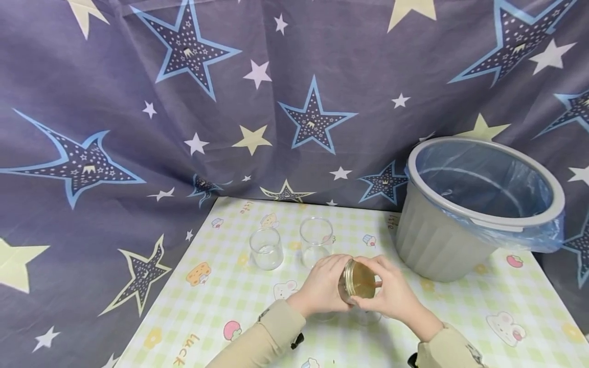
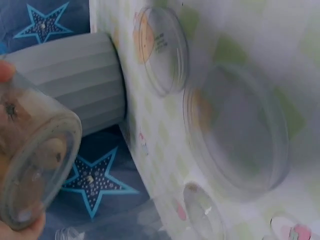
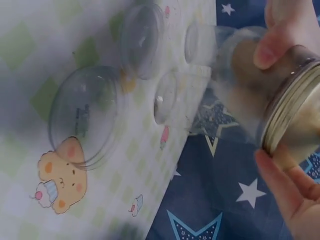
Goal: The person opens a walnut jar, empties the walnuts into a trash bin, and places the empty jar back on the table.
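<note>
A clear jar (image 2: 60,117) with a gold lid (image 1: 362,280) is held tilted above the table in both hands. My left hand (image 1: 323,287) grips the jar's glass body. The fingers and thumb of my right hand (image 1: 392,292) hold the lid at its rim. Brownish-orange pieces show through the glass in the left wrist view; their kind cannot be told. Below the hands, two shallow clear round dishes (image 3: 85,120) lie on the table, one (image 3: 142,42) beside the other. In the head view the hands mostly hide them.
Behind the hands stand a shorter clear glass (image 1: 267,250) and a taller one (image 1: 316,240). A grey bin (image 1: 442,245) with a blue liner (image 1: 534,235) is at the back right. The table has a green checked cover (image 1: 184,312); a star-patterned curtain (image 1: 299,168) hangs behind it.
</note>
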`<action>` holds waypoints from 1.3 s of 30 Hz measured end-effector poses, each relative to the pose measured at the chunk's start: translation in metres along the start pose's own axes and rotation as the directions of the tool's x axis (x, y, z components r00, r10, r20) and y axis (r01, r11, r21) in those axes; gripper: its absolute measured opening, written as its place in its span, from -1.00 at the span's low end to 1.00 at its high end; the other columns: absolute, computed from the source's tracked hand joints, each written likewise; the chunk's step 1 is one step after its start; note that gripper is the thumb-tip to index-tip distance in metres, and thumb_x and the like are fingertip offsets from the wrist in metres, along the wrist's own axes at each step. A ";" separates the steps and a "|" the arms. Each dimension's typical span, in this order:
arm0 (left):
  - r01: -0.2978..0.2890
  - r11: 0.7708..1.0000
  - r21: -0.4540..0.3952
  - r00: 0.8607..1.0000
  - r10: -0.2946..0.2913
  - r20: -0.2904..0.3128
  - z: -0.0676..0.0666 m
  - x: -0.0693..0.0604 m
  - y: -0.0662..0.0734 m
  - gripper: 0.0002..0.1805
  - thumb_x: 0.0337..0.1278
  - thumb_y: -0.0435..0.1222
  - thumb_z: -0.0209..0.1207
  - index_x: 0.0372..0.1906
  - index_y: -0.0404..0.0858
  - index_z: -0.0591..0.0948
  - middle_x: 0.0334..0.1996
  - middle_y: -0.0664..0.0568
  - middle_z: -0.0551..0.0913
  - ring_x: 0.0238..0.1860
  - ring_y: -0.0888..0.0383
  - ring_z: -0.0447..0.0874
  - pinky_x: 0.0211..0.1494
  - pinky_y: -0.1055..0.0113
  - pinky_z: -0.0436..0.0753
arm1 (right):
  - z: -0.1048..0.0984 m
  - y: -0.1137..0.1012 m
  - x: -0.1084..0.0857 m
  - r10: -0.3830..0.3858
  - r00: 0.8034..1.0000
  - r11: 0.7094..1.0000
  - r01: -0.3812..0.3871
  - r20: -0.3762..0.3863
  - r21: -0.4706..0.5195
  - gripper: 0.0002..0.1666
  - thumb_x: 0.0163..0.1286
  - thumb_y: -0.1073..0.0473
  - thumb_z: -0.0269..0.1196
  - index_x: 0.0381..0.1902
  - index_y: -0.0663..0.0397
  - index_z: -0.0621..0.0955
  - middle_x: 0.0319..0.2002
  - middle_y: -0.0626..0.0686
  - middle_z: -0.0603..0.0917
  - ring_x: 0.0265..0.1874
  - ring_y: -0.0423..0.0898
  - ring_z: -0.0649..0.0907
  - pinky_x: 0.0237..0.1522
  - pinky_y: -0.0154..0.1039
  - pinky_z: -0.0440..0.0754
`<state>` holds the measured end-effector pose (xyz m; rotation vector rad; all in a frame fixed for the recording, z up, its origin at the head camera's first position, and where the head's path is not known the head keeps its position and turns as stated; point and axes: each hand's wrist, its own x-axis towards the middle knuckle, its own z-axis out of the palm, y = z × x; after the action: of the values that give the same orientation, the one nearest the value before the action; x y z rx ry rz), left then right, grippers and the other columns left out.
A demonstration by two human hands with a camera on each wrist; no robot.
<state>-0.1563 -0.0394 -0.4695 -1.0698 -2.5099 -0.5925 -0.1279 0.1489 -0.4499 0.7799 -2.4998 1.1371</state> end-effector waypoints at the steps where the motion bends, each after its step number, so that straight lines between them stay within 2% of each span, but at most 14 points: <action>1: 0.025 1.000 -0.017 1.000 -0.025 0.008 0.001 0.000 0.001 -0.01 -0.57 0.05 0.50 0.18 -0.22 0.38 0.03 0.07 0.57 0.10 0.15 0.55 0.26 0.25 0.49 | 0.001 0.000 0.000 0.004 1.000 1.000 -0.004 -0.011 -0.017 -0.18 -0.19 0.16 0.50 0.13 0.14 0.52 -0.19 0.07 0.55 -0.25 0.03 0.61 -0.44 -0.33 0.68; 5: 0.132 0.990 -0.057 0.991 -0.131 0.020 0.003 0.002 0.008 0.03 -0.51 0.06 0.49 0.23 -0.25 0.33 0.07 0.03 0.55 0.12 0.12 0.52 0.30 0.21 0.45 | 0.009 -0.005 -0.002 0.059 0.996 0.997 -0.062 -0.071 -0.042 -0.26 0.01 0.16 0.38 0.21 0.12 0.47 -0.01 0.21 0.53 -0.10 0.13 0.57 -0.24 0.03 0.65; 7: 0.162 0.986 -0.041 0.987 -0.162 0.010 0.003 0.004 0.011 0.06 -0.51 0.07 0.49 0.24 -0.29 0.32 0.08 0.01 0.54 0.12 0.09 0.52 0.30 0.18 0.46 | 0.014 -0.008 -0.003 0.103 0.988 0.995 -0.104 -0.112 -0.002 -0.31 0.10 0.19 0.34 0.23 0.11 0.47 0.08 0.27 0.49 0.00 0.23 0.53 -0.17 0.17 0.60; 11: 0.192 0.981 0.013 0.981 -0.192 -0.013 0.002 0.007 0.013 0.09 -0.54 0.09 0.51 0.24 -0.31 0.32 0.08 -0.01 0.54 0.12 0.06 0.52 0.30 0.17 0.45 | 0.022 -0.013 -0.002 0.200 0.966 0.977 -0.185 -0.165 0.102 -0.38 0.19 0.22 0.30 0.24 0.08 0.47 0.19 0.28 0.42 0.06 0.30 0.49 -0.16 0.22 0.60; 17: 0.178 0.983 0.049 0.983 -0.176 -0.043 0.003 0.007 0.014 0.08 -0.57 0.08 0.51 0.22 -0.30 0.34 0.07 -0.01 0.55 0.11 0.06 0.52 0.29 0.20 0.46 | 0.027 -0.017 0.000 0.309 0.936 0.932 -0.262 -0.169 0.252 -0.38 0.18 0.26 0.33 0.23 0.10 0.47 0.25 0.22 0.37 0.14 0.21 0.44 -0.05 0.18 0.58; 23: 0.116 0.993 0.023 0.990 -0.114 -0.077 -0.002 0.008 0.012 0.03 -0.61 0.04 0.52 0.19 -0.25 0.37 0.05 0.02 0.56 0.09 0.10 0.54 0.21 0.21 0.52 | 0.028 -0.018 -0.002 0.343 0.918 0.901 -0.261 -0.200 0.348 -0.33 0.10 0.35 0.37 0.21 0.12 0.48 0.27 0.09 0.38 0.19 -0.19 0.36 0.07 0.18 0.50; 26: 0.086 0.996 0.000 0.991 -0.086 -0.100 -0.005 0.010 0.012 0.02 -0.66 0.01 0.53 0.16 -0.24 0.39 0.02 0.03 0.57 0.06 0.11 0.56 0.18 0.23 0.54 | 0.028 -0.018 -0.002 0.340 0.915 0.888 -0.237 -0.217 0.394 -0.35 0.07 0.39 0.37 0.17 0.13 0.49 0.27 0.03 0.36 0.17 -0.31 0.32 0.08 0.25 0.45; 28: 0.077 0.997 -0.006 0.992 -0.077 -0.100 -0.006 0.011 0.011 0.02 -0.67 0.00 0.53 0.16 -0.24 0.40 0.03 0.02 0.57 0.06 0.11 0.56 0.17 0.23 0.55 | 0.028 -0.019 -0.002 0.326 0.917 0.889 -0.216 -0.229 0.404 -0.36 0.06 0.42 0.37 0.15 0.16 0.50 0.26 -0.02 0.35 0.16 -0.34 0.31 0.07 0.27 0.45; 30: 0.064 0.998 -0.013 0.994 -0.065 -0.083 -0.008 0.012 0.010 0.01 -0.65 0.00 0.52 0.17 -0.24 0.40 0.03 0.01 0.57 0.05 0.11 0.57 0.16 0.25 0.56 | 0.028 -0.018 -0.003 0.302 0.921 0.898 -0.187 -0.247 0.397 -0.36 0.03 0.44 0.38 0.13 0.17 0.52 0.24 -0.08 0.36 0.17 -0.36 0.32 0.11 0.13 0.46; 32: 0.063 0.997 -0.040 0.997 -0.065 -0.041 -0.010 0.012 0.009 0.01 -0.62 0.00 0.51 0.18 -0.23 0.39 0.04 0.02 0.57 0.04 0.13 0.57 0.15 0.28 0.56 | 0.028 -0.017 -0.003 0.242 0.935 0.919 -0.136 -0.259 0.370 -0.34 -0.01 0.46 0.39 0.12 0.19 0.53 0.22 -0.06 0.38 0.18 -0.35 0.33 0.16 -0.12 0.46; 35: 0.063 0.994 -0.091 0.997 -0.060 0.039 -0.014 0.012 0.006 -0.01 -0.56 0.01 0.50 0.19 -0.22 0.38 0.04 0.04 0.57 0.03 0.15 0.57 0.15 0.32 0.55 | 0.026 -0.012 -0.005 0.117 0.958 0.947 -0.028 -0.263 0.320 -0.28 -0.11 0.49 0.42 0.11 0.23 0.54 0.18 0.12 0.42 0.20 -0.35 0.34 0.16 -0.50 0.32; 37: 0.068 0.990 -0.120 0.994 -0.057 0.089 -0.017 0.012 0.004 0.00 -0.54 0.02 0.50 0.21 -0.22 0.37 0.04 0.05 0.56 0.05 0.16 0.55 0.19 0.32 0.53 | 0.025 -0.008 -0.006 0.049 0.970 0.958 0.022 -0.238 0.286 -0.24 -0.15 0.49 0.43 0.12 0.21 0.52 0.17 0.22 0.41 0.21 -0.35 0.33 0.15 -0.58 0.26; 39: 0.071 0.989 -0.126 0.991 -0.056 0.120 -0.019 0.011 0.002 0.00 -0.52 0.03 0.50 0.21 -0.23 0.37 0.05 0.04 0.56 0.07 0.15 0.54 0.23 0.29 0.50 | 0.023 -0.004 -0.007 0.031 0.981 0.968 0.019 -0.193 0.249 -0.20 -0.15 0.44 0.46 0.15 0.16 0.49 0.18 0.23 0.41 0.21 -0.33 0.33 0.17 -0.47 0.32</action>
<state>-0.1591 -0.0408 -0.4475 -1.1022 -2.6460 -0.7408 -0.1210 0.1313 -0.4653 0.6842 -2.2273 1.4752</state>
